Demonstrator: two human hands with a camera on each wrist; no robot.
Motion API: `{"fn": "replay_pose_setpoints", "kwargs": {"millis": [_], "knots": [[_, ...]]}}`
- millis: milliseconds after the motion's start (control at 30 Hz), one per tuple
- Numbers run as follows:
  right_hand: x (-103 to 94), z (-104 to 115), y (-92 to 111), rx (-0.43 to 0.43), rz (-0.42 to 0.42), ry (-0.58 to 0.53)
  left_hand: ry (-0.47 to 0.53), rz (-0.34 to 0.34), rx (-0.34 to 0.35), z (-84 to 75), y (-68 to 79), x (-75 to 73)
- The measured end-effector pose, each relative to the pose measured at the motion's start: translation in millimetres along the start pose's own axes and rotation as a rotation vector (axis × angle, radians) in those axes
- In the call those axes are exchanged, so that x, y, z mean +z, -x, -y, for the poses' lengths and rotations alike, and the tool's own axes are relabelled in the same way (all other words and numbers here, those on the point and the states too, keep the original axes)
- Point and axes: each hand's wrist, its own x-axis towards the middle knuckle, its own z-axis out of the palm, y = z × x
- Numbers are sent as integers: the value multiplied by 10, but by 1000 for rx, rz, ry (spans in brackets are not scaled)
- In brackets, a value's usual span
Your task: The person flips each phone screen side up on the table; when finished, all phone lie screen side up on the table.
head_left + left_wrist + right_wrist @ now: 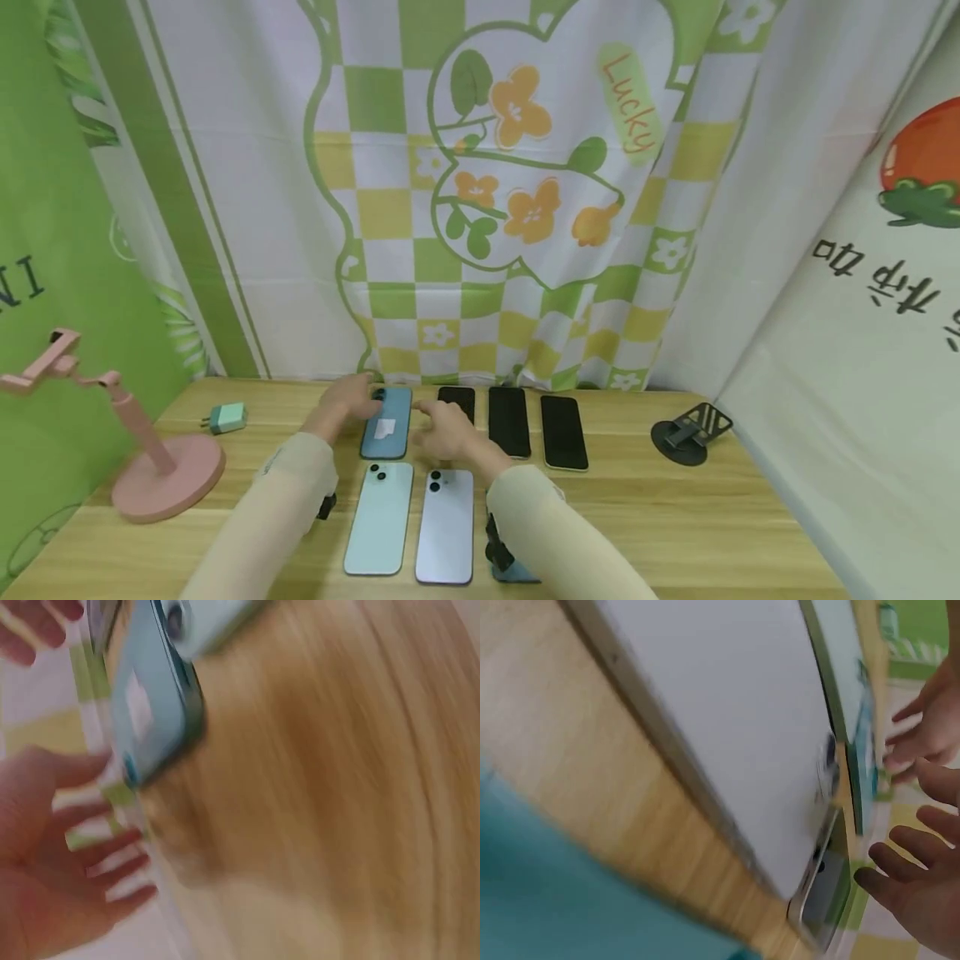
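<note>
Blue phone [396, 414] is seen flat on the surface [675, 517] between left hand [348, 403] and right hand [447, 433], fingers of both spread apart, nothing clamped; pale green phone [379, 523] beside its near end could be bumped were the blue one dragged nearer.

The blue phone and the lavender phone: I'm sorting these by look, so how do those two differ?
The blue phone has a darker back than the lavender phone. The blue phone bears a white sticker; the lavender phone shows none. The blue phone lies in the far row, the lavender phone in the nearer one. Both lie back up on the wooden table.
</note>
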Motion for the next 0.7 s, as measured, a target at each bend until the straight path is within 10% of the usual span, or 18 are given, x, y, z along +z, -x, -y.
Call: {"fn": "replay_pose_setpoints", "kwargs": {"millis": [200, 700], "knots": [[203, 101, -124, -58, 73, 214, 81, 64, 102, 162, -15, 36], [374, 128, -289, -28, 145, 356, 125, 6, 124, 104, -103, 95]]}}
